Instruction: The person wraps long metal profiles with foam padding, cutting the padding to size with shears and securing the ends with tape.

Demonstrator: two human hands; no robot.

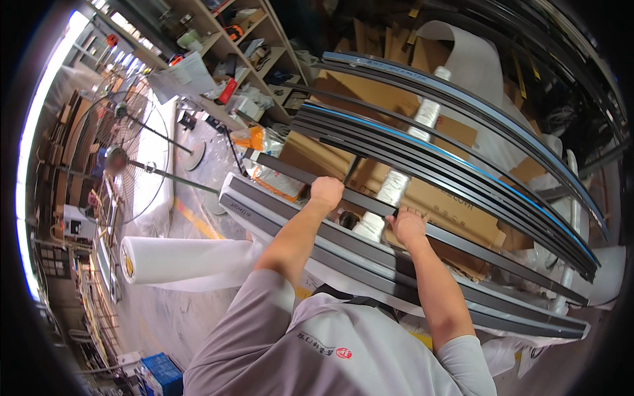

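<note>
Three groups of long dark metal profiles stretch across the work area: a far bundle [396, 71] with bluish film along its top, a middle bundle [462, 173] marked by a bright blue stripe, and a near stack [356, 261] just in front of the person's body. Behind them to the left stands an open shelving unit [278, 30] crowded with small items. A pedestal fan [116, 160] with a wire cage stands at the left. Between the middle bundle and the near stack runs a single long dark bar [284, 167], above flattened cardboard [456, 208]. A thick roll of white foam sheet [191, 259] lies left of the near stack. A support wrapped in white plastic [394, 187] passes beneath the profiles. A blue crate [162, 373] sits at lower left.

The left hand [327, 193] is closed around the long dark bar, fingers curled over its far side. The right hand [409, 228] rests on the same bar beside the wrapped support, thumb on the near side; how firmly it grips, I cannot tell.
</note>
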